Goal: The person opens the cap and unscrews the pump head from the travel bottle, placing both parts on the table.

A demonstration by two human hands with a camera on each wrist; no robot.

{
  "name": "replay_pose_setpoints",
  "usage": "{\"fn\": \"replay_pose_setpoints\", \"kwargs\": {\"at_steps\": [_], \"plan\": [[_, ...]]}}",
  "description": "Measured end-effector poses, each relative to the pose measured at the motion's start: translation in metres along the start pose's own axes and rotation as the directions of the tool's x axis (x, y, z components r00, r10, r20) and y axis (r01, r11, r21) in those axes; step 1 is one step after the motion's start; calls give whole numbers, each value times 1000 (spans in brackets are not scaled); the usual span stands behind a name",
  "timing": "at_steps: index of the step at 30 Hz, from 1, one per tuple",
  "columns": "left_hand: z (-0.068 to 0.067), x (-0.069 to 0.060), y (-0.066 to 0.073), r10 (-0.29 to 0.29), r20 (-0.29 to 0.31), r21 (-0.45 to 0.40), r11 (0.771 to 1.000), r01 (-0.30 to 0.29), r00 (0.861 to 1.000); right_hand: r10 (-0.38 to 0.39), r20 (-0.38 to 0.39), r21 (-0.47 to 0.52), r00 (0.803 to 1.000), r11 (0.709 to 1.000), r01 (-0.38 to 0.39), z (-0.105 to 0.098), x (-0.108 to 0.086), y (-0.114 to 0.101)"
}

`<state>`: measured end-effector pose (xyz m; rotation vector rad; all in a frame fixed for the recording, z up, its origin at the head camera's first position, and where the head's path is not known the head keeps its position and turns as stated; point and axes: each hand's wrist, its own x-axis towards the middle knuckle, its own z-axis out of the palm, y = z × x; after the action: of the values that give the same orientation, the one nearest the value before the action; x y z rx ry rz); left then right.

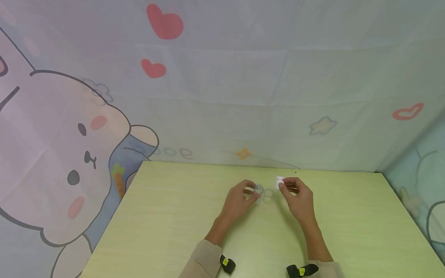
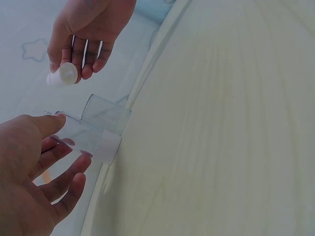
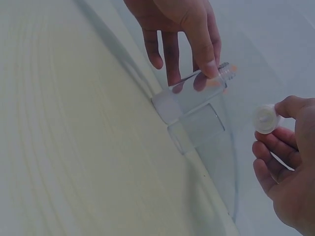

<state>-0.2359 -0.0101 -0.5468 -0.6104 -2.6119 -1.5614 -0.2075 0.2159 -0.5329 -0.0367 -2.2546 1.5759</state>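
Note:
My left hand (image 1: 237,199) pinches a small clear bottle (image 3: 202,93) between thumb and fingers. The bottle stands upright on the table, its threaded neck uncovered and its lowest part white. Close beside it, on the right, stands a clear cylindrical cover (image 3: 197,129) like a small cup; whether the two touch I cannot tell. Raised above the table to the right of both, my right hand (image 1: 299,197) holds a white cap (image 1: 279,182) between thumb and fingertips. In the left wrist view, the hollow end of that white cap (image 2: 63,74) shows.
A pale yellow-green table (image 1: 167,224) lies under both hands. Behind it hangs a printed cloth (image 1: 222,85) with hearts and a large cartoon rabbit. Black straps (image 1: 227,264) with yellow marks circle the wrists near the sleeves.

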Motion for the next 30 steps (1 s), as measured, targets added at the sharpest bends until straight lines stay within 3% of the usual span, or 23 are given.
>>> {"fn": "replay_pose_setpoints", "kwargs": {"at_steps": [21, 30], "plan": [[0, 0, 1, -7, 1, -16, 1000, 7, 1000, 86, 53, -79, 995, 994, -81, 1, 0, 6], [1, 1, -1, -12, 4, -18, 1000, 12, 1000, 90, 49, -120, 995, 989, -83, 0, 1, 8]]}}
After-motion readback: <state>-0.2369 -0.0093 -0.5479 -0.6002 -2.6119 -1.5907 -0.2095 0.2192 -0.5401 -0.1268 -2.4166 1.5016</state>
